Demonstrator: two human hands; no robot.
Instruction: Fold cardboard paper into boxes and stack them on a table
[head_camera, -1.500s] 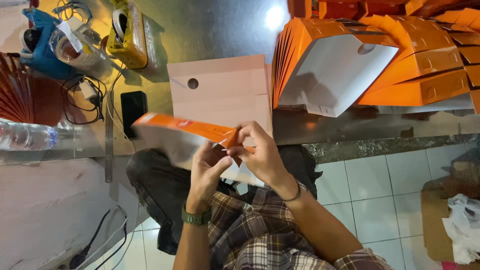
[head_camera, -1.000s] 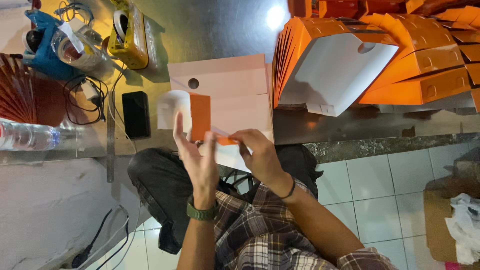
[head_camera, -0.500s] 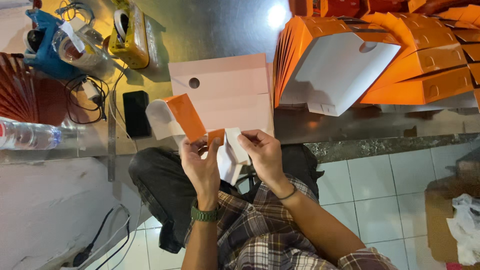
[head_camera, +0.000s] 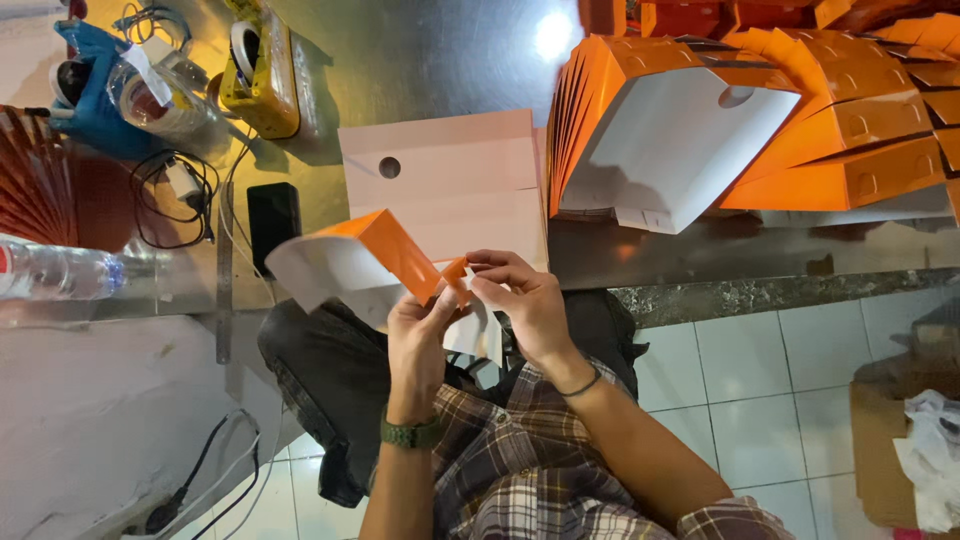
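Orange-and-white card, a flat carton blank (head_camera: 365, 262) part-folded, is held above the person's lap at the near edge of a steel worktable (head_camera: 440, 50); the left hand (head_camera: 418, 335), a green watch at its wrist, grips the blank's lower corner between thumb and fingers, while the right hand (head_camera: 520, 300), at three o'clock of it, pinches a small orange flap (head_camera: 455, 270) with its fingertips; the blank fans out toward ten o'clock from the hands; at twelve o'clock, flat on the table, lies a pale pink sheet with a round hole (head_camera: 440, 185); at two o'clock rises a stack of folded orange cartons (head_camera: 830, 130); at nine o'clock lie a black phone (head_camera: 272, 222) and a plastic water bottle (head_camera: 55, 272); a yellow tape dispenser (head_camera: 262, 70) sits at eleven o'clock.
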